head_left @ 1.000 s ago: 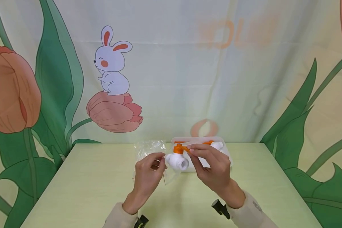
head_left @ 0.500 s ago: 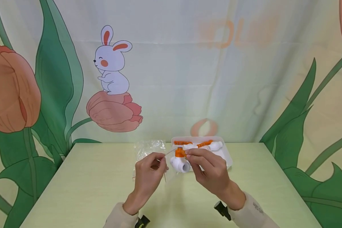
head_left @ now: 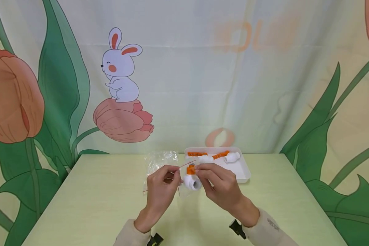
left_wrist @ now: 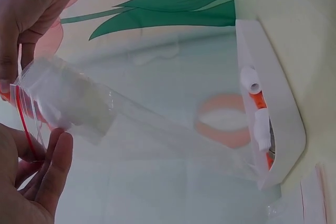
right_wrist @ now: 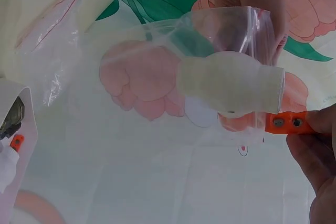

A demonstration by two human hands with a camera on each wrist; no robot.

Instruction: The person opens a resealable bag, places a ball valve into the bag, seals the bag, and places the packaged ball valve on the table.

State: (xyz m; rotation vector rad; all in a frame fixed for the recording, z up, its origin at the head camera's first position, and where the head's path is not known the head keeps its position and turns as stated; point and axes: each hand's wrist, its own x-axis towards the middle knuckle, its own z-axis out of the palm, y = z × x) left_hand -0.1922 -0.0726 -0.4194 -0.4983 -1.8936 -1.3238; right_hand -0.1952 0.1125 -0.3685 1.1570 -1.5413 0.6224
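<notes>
My right hand (head_left: 219,181) pinches the orange handle (right_wrist: 286,123) of a white plastic ball valve (head_left: 192,182). My left hand (head_left: 162,182) holds a clear zip bag (right_wrist: 215,30) near its mouth, which has a red line along it. The bag hangs down toward the tray side in the left wrist view. Through its plastic there, the valve's white body shows blurred, so the body lies within the bag mouth. The handle stays outside, between thumb and fingers.
Behind the hands stands a white tray (head_left: 245,176) with more white valves (head_left: 232,157) and orange handles (head_left: 197,154). Another clear bag (head_left: 161,160) with a red line lies on the table (head_left: 89,198), left of the tray. A printed curtain (head_left: 184,85) hangs at the back.
My right hand has moved left and slightly down, bringing the valve toward the left hand and into the bag mouth. The left hand has hardly moved. More of the tray shows now.
</notes>
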